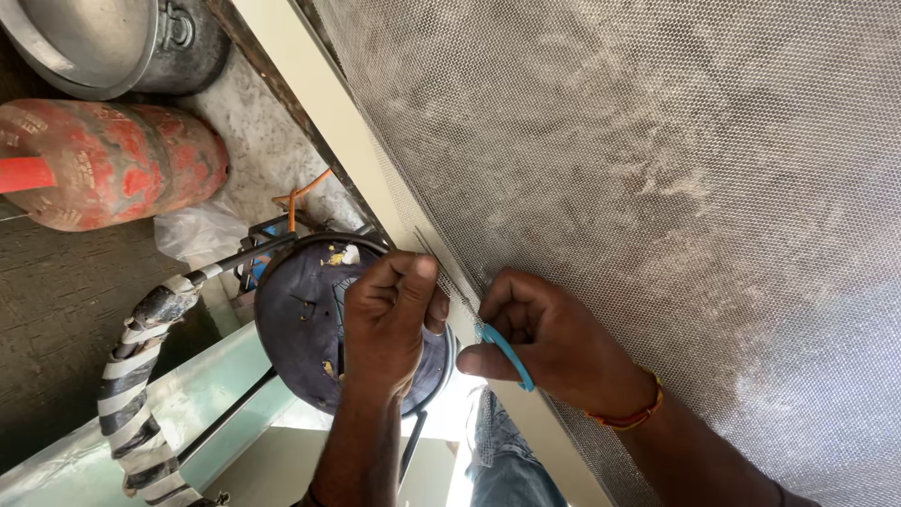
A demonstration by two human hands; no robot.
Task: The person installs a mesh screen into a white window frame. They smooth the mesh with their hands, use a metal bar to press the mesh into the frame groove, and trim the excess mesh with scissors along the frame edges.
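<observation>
A fine grey wire mesh screen point(657, 169) in a pale frame point(357, 141) fills the upper right. My left hand point(389, 314) is curled, its thumb tip pressing the mesh edge where it meets the frame. My right hand point(549, 343) is closed around a small tool with a blue handle point(507, 352), its working end at the same mesh edge; the tip is hidden by my fingers. A thread band circles my right wrist. The two hands are a few centimetres apart.
Below my left hand sits a dark round stool seat point(300, 324) with black metal legs. A red gas cylinder point(113, 164) lies at left, a large metal pot point(103, 42) above it. A taped, striped hose point(131, 394) and an orange wire point(298, 202) lie nearby.
</observation>
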